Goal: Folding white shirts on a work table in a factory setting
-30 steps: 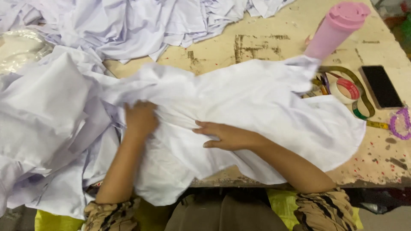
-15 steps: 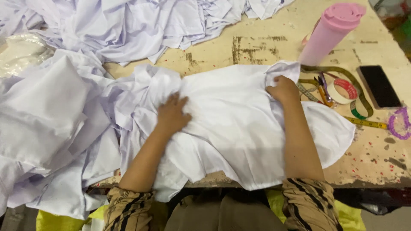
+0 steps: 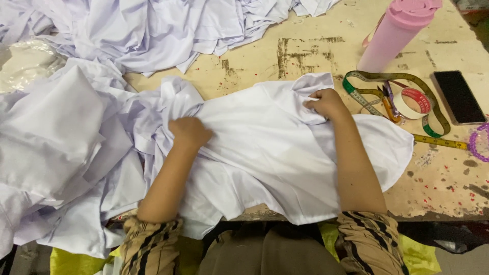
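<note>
While the white shirt [image 3: 265, 153] lies spread across the middle of the worn table [image 3: 305, 56], between the heaps of white cloth [image 3: 127, 30] and the pink bottle [image 3: 395, 35], both hands are down on it, and this looks like the straightening step before a fold. The left hand [image 3: 189, 131] is curled shut, bunching cloth at the shirt's left side; the right hand [image 3: 326, 102] is closed too, pinching the far right corner near the measuring tape [image 3: 433, 109]. The next move calls for an even pull from both hands to draw out the wrinkles between them.
</note>
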